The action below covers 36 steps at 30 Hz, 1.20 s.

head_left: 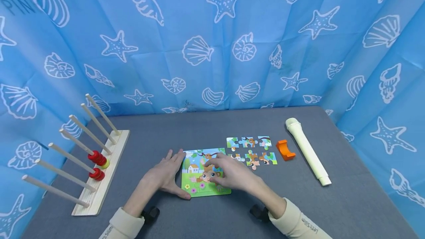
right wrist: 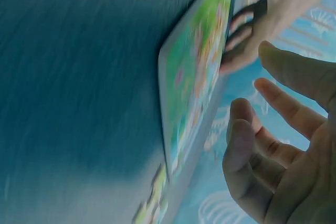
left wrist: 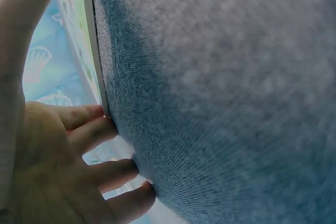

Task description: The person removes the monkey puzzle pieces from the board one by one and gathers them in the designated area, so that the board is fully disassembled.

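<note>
A jigsaw puzzle board with a monkey, a house and flowers lies on the grey table. Along its left edge my left hand is spread, with fingertips at the upper left corner and the thumb by the lower left one. In the left wrist view, the fingers reach to the thin board edge. Above the right part of the picture is my right hand, its fingers loosely bent. Nothing shows between those fingers in the right wrist view, where the hand is raised off the board.
Right of the board lie several loose puzzle pieces, partly joined. Farther right are an orange curved block and a cream toy microphone. At left stands a wooden peg rack with red rings. A blue seashell curtain hangs behind.
</note>
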Each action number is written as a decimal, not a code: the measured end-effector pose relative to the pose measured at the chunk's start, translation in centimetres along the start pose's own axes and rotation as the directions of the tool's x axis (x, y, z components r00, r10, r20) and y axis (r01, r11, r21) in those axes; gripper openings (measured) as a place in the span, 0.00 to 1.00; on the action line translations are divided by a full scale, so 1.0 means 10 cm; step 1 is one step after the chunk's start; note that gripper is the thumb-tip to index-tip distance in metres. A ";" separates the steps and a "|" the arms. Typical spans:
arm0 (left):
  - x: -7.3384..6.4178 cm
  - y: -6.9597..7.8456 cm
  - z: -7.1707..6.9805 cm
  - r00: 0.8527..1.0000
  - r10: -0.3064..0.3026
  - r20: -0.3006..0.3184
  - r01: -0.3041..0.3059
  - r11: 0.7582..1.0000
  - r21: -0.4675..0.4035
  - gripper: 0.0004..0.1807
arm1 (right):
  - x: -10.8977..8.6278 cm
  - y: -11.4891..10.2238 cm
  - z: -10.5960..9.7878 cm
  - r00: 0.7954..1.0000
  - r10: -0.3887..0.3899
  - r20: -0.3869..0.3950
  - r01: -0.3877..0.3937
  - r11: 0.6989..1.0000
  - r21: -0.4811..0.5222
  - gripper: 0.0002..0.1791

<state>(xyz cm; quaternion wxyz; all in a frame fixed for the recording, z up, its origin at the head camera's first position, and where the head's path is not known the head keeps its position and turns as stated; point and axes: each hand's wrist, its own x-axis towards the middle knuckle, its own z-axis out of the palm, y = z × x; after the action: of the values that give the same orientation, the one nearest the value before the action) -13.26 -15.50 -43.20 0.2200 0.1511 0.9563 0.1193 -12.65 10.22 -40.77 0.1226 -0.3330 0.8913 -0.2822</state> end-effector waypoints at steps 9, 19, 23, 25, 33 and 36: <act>0.01 -0.04 0.04 1.000 0.019 -0.016 -0.020 1.000 -0.011 0.78 | 0.21 -0.24 0.27 0.995 -0.001 0.096 0.002 1.000 -0.014 0.25; 0.00 -0.02 0.03 0.999 0.036 -0.017 -0.036 0.999 -0.008 0.78 | 0.30 -0.37 0.44 0.990 0.041 0.134 -0.020 0.987 -0.159 0.33; 0.00 -0.02 0.03 0.999 0.037 -0.016 -0.037 0.999 -0.005 0.78 | 0.32 -0.39 0.47 0.986 0.090 0.143 -0.063 0.982 -0.180 0.34; 0.00 -0.02 0.03 0.999 0.041 -0.016 -0.041 0.999 -0.002 0.78 | 0.33 -0.40 0.48 0.984 0.105 0.145 -0.077 0.980 -0.186 0.34; 0.00 -0.03 0.04 0.998 0.054 -0.024 -0.054 0.999 0.003 0.78 | 0.32 -0.42 0.49 0.984 0.109 0.139 -0.084 0.981 -0.176 0.33; 0.00 -0.03 0.03 0.999 0.050 -0.015 -0.050 0.999 -0.001 0.78 | 0.31 -0.42 0.49 0.983 0.119 0.138 -0.097 0.982 -0.162 0.33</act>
<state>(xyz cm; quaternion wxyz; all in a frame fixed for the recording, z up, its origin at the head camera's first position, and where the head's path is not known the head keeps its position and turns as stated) -13.19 -15.69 -43.57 0.2096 0.1741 0.9538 0.1266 -10.74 3.52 -42.38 0.1768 -0.3123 0.9158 -0.1801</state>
